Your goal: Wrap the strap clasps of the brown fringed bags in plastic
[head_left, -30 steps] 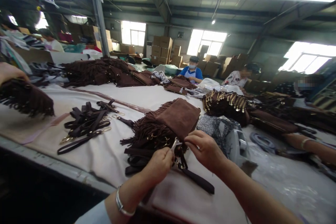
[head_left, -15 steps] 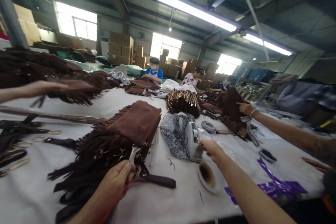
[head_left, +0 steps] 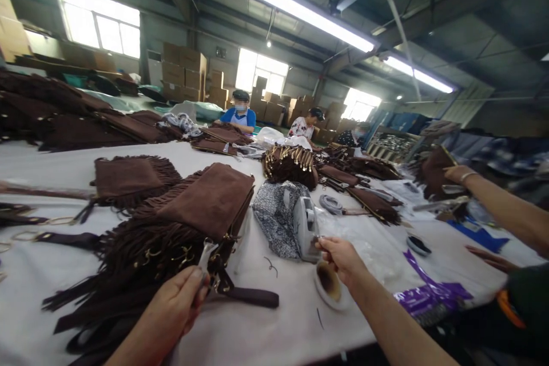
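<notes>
- My left hand (head_left: 182, 297) is closed on a silvery strip (head_left: 208, 253) by the near corner of the fringed brown bag (head_left: 210, 197).
- Right of that bag, my right hand (head_left: 341, 260) pinches its fingers at a grey device (head_left: 307, 227); I can't tell what they hold.

Wearer's two hands (head_left: 180, 295), at least two fringed pouches (head_left: 210, 200), three people (head_left: 238, 116) opposite

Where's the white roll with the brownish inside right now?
In the head view, the white roll lies on the pale-covered table, right of centre, just below the right hand and left of the purple plastic.
</notes>
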